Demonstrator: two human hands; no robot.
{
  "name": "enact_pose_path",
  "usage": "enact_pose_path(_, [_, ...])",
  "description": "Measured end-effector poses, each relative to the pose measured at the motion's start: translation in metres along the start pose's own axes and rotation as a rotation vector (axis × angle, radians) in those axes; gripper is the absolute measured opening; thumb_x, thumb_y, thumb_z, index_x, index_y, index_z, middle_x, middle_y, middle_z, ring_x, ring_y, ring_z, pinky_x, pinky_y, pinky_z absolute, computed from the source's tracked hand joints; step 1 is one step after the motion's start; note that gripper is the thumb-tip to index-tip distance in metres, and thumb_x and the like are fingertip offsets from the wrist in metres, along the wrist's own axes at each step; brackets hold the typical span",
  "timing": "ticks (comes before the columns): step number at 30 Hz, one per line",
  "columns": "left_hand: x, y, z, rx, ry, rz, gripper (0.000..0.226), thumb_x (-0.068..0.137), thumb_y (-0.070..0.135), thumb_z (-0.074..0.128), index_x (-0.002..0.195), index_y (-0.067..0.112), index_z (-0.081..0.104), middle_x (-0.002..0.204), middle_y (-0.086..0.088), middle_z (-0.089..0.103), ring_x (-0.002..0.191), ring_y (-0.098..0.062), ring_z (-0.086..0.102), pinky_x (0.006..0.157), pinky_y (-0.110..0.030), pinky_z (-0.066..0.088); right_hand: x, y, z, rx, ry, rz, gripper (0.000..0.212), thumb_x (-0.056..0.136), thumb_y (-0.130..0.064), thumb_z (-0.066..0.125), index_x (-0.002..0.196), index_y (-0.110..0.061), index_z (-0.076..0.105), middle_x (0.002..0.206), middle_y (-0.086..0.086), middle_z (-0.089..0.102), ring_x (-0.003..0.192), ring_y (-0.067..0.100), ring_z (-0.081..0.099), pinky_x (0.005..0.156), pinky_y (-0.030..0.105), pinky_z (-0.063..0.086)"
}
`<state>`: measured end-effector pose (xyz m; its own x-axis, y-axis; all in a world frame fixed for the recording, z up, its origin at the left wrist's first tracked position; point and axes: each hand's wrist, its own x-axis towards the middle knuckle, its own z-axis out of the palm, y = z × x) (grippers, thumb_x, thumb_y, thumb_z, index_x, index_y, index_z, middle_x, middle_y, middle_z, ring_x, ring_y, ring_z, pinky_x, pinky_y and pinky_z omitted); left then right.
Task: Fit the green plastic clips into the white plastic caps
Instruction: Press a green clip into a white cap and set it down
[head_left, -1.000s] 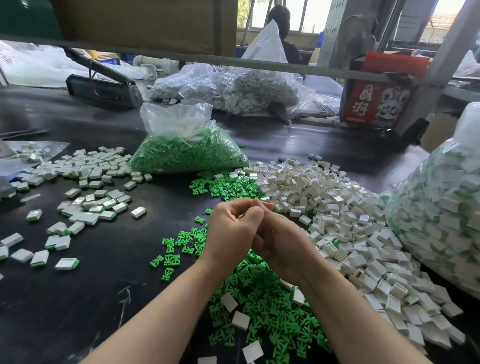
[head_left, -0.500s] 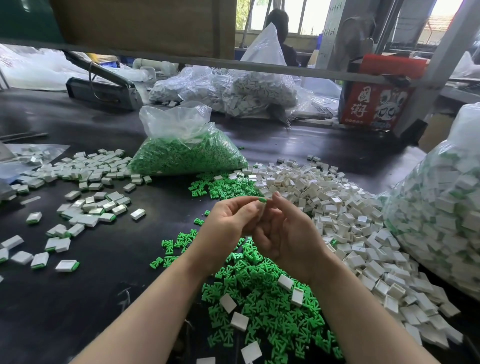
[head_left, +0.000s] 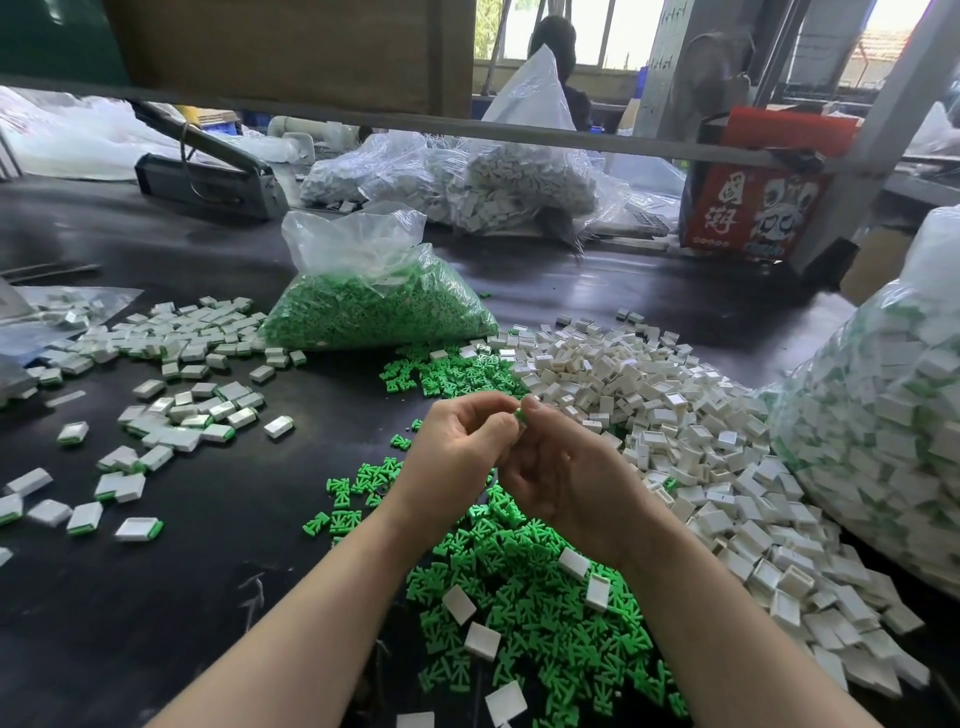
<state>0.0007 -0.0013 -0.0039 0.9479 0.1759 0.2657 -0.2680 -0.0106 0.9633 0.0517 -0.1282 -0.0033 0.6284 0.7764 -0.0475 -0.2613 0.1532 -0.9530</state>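
I see a green clip pinched between my left hand and right hand, fingers curled, above the loose green clips. White caps heap right; finished pieces scatter left, bag of clips beyond.

Bright green clips spread across the lower centre on a black, glossy table. White caps heap at right. At left lie white caps with green edges. A clear bag at upper centre shows green. The red box at upper right bears white characters.
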Motion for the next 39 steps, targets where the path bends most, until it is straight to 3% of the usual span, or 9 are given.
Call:
enact_pose_path(3, [-0.001, 0.002, 0.006, -0.094, 0.025, -0.050, 0.028, 0.078, 0.015, 0.049, 0.064, 0.017, 0.073, 0.097, -0.023, 0.073, 0.047, -0.007, 0.056, 0.048, -0.020, 0.046, 0.000, 0.000, 0.000, -0.081, 0.025, -0.021, 0.039, 0.088, -0.048, 0.049, 0.072, -0.016, 0.063, 0.059, 0.007, 0.050, 0.047, 0.012, 0.040, 0.043, 0.022, 0.023])
enact_pose_path(5, [-0.001, 0.002, 0.007, -0.152, 0.020, -0.081, 0.028, 0.078, 0.015, 0.049, 0.064, 0.015, 0.073, 0.083, -0.013, 0.074, 0.046, -0.007, 0.057, 0.046, -0.017, 0.045, 0.000, 0.000, -0.001, -0.103, 0.029, -0.024, 0.040, 0.088, -0.048, 0.048, 0.071, -0.016, 0.064, 0.061, 0.009, 0.049, 0.049, 0.013, 0.040, 0.044, 0.023, 0.022])
enact_pose_path(10, [0.001, -0.004, 0.006, -0.097, 0.034, -0.121, 0.040, 0.079, 0.021, 0.048, 0.093, -0.012, 0.067, 0.053, -0.007, 0.054, 0.042, -0.016, 0.047, 0.044, -0.022, 0.038, 0.000, 0.001, 0.000, -0.109, 0.021, -0.011, 0.044, 0.087, -0.051, 0.047, 0.069, -0.016, 0.065, 0.062, 0.008, 0.052, 0.048, 0.012, 0.044, 0.042, 0.021, 0.026])
enact_pose_path(15, [0.000, -0.002, 0.007, -0.122, 0.057, -0.144, 0.037, 0.078, 0.021, 0.048, 0.091, -0.006, 0.071, 0.049, 0.000, 0.054, 0.042, -0.018, 0.048, 0.044, -0.023, 0.037, 0.001, 0.003, 0.000, -0.106, 0.012, -0.006, 0.042, 0.087, -0.052, 0.049, 0.073, -0.015, 0.065, 0.059, 0.006, 0.051, 0.047, 0.010, 0.045, 0.042, 0.019, 0.027])
enact_pose_path(18, [0.001, -0.001, 0.007, -0.098, 0.040, -0.127, 0.024, 0.078, 0.022, 0.052, 0.069, 0.003, 0.063, 0.051, -0.004, 0.045, 0.045, -0.020, 0.042, 0.050, -0.031, 0.035, 0.000, 0.002, -0.004, -0.008, -0.001, -0.004, 0.045, 0.091, -0.050, 0.048, 0.072, -0.013, 0.066, 0.060, 0.007, 0.051, 0.046, 0.011, 0.044, 0.043, 0.021, 0.026])
enact_pose_path(23, [0.001, 0.002, 0.003, 0.012, -0.047, -0.028, 0.027, 0.086, 0.018, 0.055, 0.068, 0.027, 0.073, 0.056, 0.014, 0.061, 0.053, -0.003, 0.055, 0.056, -0.018, 0.046, 0.001, 0.001, -0.008, 0.083, 0.009, 0.036, 0.045, 0.093, -0.046, 0.044, 0.078, -0.008, 0.060, 0.053, 0.003, 0.051, 0.042, 0.011, 0.043, 0.046, 0.026, 0.016])
enact_pose_path(30, [-0.002, 0.005, 0.001, 0.048, -0.040, -0.017, 0.017, 0.086, 0.023, 0.058, 0.079, 0.019, 0.073, 0.066, 0.007, 0.068, 0.062, -0.009, 0.062, 0.063, -0.027, 0.050, 0.001, 0.002, -0.008, 0.143, -0.009, 0.027, 0.040, 0.096, -0.042, 0.043, 0.088, -0.005, 0.056, 0.054, 0.001, 0.053, 0.042, 0.010, 0.044, 0.045, 0.024, 0.018])
enact_pose_path(34, [-0.001, 0.003, 0.001, 0.046, -0.024, -0.021, 0.019, 0.086, 0.023, 0.058, 0.084, 0.013, 0.074, 0.068, -0.003, 0.068, 0.063, -0.023, 0.058, 0.063, -0.046, 0.048, 0.002, 0.001, -0.008, 0.192, -0.034, 0.033, 0.044, 0.095, -0.047, 0.040, 0.085, -0.008, 0.057, 0.055, 0.004, 0.052, 0.043, 0.011, 0.045, 0.041, 0.021, 0.023])
enact_pose_path(39, [-0.002, 0.004, 0.001, 0.062, -0.031, -0.011, 0.020, 0.087, 0.024, 0.058, 0.083, 0.016, 0.075, 0.066, 0.001, 0.069, 0.062, -0.013, 0.063, 0.066, -0.033, 0.051, 0.003, 0.001, -0.011, 0.230, -0.056, 0.056, 0.055, 0.097, -0.050, 0.031, 0.077, -0.007, 0.060, 0.049, 0.007, 0.048, 0.042, 0.015, 0.040, 0.044, 0.026, 0.018])
